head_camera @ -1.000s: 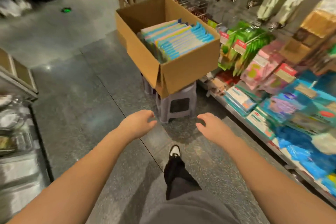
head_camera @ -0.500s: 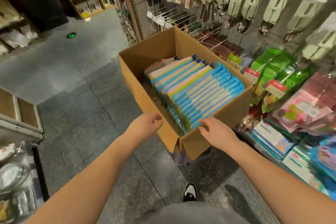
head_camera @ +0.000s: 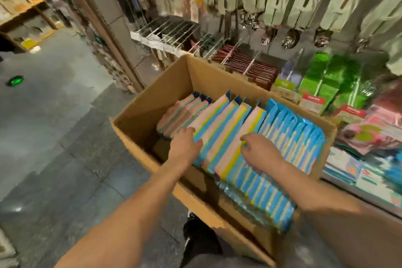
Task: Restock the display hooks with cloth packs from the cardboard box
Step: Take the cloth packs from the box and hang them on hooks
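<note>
Resting hands: left (head_camera: 185,145), right (head_camera: 260,150) | cloth packs (head_camera: 228,137) | cardboard box (head_camera: 139,115)

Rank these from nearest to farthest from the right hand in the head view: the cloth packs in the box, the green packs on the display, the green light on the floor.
1. Cloth packs: in the cardboard box, directly under the right hand, touching it.
2. Green packs: on the display, beyond the box to the right.
3. Green light: on the floor, far left.
</note>
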